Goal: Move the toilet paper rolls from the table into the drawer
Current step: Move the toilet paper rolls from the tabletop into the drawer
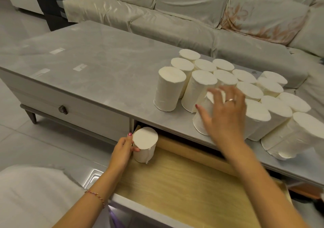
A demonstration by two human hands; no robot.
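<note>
Several white toilet paper rolls (pixel 226 80) stand upright in a cluster on the right part of the grey table (pixel 98 73). The drawer (pixel 184 184) below is pulled out, with a pale wooden bottom. One roll (pixel 144 146) stands upright in the drawer's far left corner, and my left hand (pixel 122 150) grips its side. My right hand (pixel 226 112) is over a front roll (pixel 201 121) on the table, fingers spread around its top and side; the hand is blurred.
A second drawer with a dark knob (pixel 63 109) is shut at the table's left. A cream sofa (pixel 192 14) runs behind and to the right of the table. White fabric (pixel 35 192) lies at the lower left over a tiled floor.
</note>
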